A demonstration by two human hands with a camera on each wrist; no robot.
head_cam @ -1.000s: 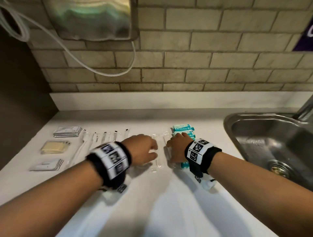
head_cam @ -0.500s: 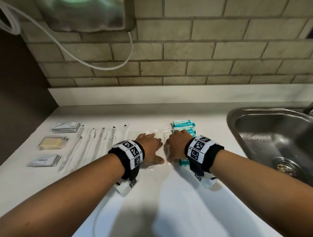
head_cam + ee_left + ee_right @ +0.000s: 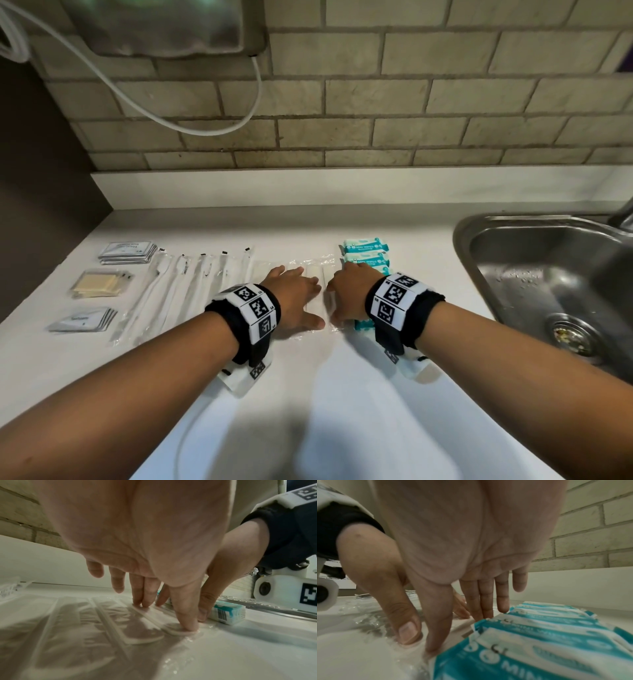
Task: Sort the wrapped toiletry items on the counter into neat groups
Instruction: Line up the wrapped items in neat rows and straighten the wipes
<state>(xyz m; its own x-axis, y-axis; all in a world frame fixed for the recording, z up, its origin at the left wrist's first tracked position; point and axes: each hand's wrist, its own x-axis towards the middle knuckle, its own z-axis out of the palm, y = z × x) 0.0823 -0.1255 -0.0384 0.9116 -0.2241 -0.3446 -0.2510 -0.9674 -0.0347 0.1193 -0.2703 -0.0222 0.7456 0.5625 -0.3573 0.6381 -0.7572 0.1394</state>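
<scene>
Both hands lie side by side at the counter's middle. My left hand (image 3: 303, 298) presses straight fingers and thumb on flat pale strips in clear wrappers (image 3: 313, 284), seen close as (image 3: 142, 637). My right hand (image 3: 342, 294) touches the rightmost clear wrapper with straight fingers and its thumb, right beside a row of teal wipe packs (image 3: 364, 253). The wipe packs (image 3: 539, 635) fill the right wrist view. Neither hand grips anything. A row of wrapped toothbrushes (image 3: 191, 281) lies left of the strips.
Three small stacks sit at far left: grey sachets (image 3: 126, 251), yellowish packets (image 3: 99, 284), and white sachets (image 3: 82, 320). A steel sink (image 3: 548, 274) opens at right. A brick wall and a hanging white cable (image 3: 205, 128) stand behind.
My left hand has slid a little right and flattened over the clear-wrapped strips, closing toward the right hand. The right hand stays almost where it was beside the wipe packs.
</scene>
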